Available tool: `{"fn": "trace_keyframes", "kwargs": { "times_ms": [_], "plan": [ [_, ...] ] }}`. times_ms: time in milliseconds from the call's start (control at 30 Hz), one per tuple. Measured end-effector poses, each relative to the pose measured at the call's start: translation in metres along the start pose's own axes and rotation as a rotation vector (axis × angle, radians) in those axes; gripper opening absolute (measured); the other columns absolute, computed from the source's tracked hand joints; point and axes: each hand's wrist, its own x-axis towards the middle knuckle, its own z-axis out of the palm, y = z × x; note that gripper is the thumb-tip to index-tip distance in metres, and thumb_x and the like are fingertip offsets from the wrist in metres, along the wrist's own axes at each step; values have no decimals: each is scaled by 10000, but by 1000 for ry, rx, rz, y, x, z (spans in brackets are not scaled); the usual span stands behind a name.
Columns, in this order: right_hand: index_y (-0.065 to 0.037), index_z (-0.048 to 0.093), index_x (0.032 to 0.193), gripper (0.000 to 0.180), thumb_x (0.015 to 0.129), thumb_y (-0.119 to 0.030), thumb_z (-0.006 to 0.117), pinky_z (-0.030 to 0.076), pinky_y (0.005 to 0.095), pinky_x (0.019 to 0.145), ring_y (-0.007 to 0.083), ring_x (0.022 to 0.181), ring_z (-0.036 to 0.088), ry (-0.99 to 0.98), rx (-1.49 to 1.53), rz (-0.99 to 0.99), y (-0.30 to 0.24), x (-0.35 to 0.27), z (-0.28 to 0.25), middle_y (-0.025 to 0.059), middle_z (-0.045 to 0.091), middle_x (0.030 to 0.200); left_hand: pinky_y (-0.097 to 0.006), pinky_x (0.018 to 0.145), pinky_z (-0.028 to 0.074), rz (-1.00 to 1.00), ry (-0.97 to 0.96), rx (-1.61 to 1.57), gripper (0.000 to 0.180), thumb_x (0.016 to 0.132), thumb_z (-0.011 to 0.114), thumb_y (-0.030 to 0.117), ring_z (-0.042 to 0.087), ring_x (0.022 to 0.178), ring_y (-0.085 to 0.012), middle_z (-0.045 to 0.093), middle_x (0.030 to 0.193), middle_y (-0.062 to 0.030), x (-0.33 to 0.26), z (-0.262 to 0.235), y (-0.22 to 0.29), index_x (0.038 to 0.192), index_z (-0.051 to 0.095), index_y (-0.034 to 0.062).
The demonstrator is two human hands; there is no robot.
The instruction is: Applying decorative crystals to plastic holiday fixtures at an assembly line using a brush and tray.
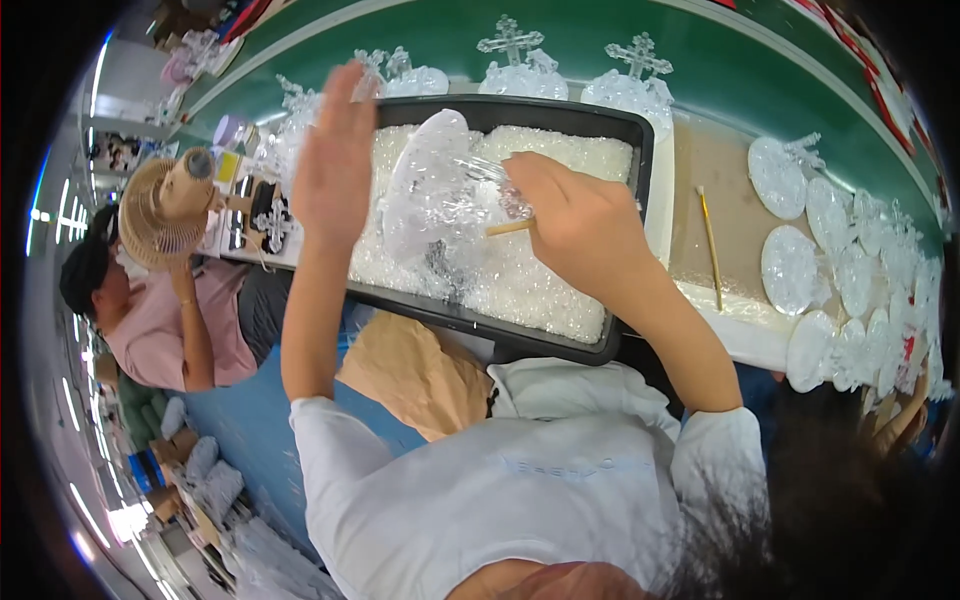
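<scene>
Your black tray of white granules fills the middle of the counter; its raised rim blocks any low sideways pass. Above the granules, the clear plastic ornament takes up the left-centre, with your left hand flat beside it and your right hand just right of it, so the gap between them is tight. Open granule surface lies at the tray's far right corner. Right of the tray a bare strip holds only a thin brush. Beyond it, rows of clear discs crowd the counter. Cross ornaments line the far edge.
</scene>
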Motion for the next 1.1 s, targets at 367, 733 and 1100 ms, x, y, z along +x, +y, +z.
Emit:
{"fn": "trace_keyframes", "kwargs": {
  "times_ms": [367, 733, 1100],
  "plan": [
    [-30, 636, 1014, 395, 633, 73, 628, 556, 338, 605, 270, 713, 694, 118, 72, 27, -1, 1, -2, 112, 708, 942, -393, 1219, 67, 21, 142, -367, 709, 1018, 318, 449, 187, 1488, -299, 274, 1569, -219, 3, 30, 7, 1515, 231, -50],
    [-38, 648, 1019, 400, 634, 72, 639, 565, 343, 643, 278, 770, 698, 101, 76, 39, 8, 3, -7, 101, 712, 960, -474, 1209, 143, 4, 69, -299, 747, 990, 332, 430, 177, 1485, -359, 192, 1588, -245, 0, 38, 13, 1537, 136, -39],
    [-56, 644, 925, 189, 741, -34, 679, 522, 391, 604, 299, 718, 662, -55, 138, 24, 25, 17, -34, 95, 680, 824, -427, 1109, 341, -46, 327, -119, 560, 1019, 371, 355, 506, 1283, -323, 499, 1401, -240, -1, 14, 3, 1367, 449, -77]
  ]
}}
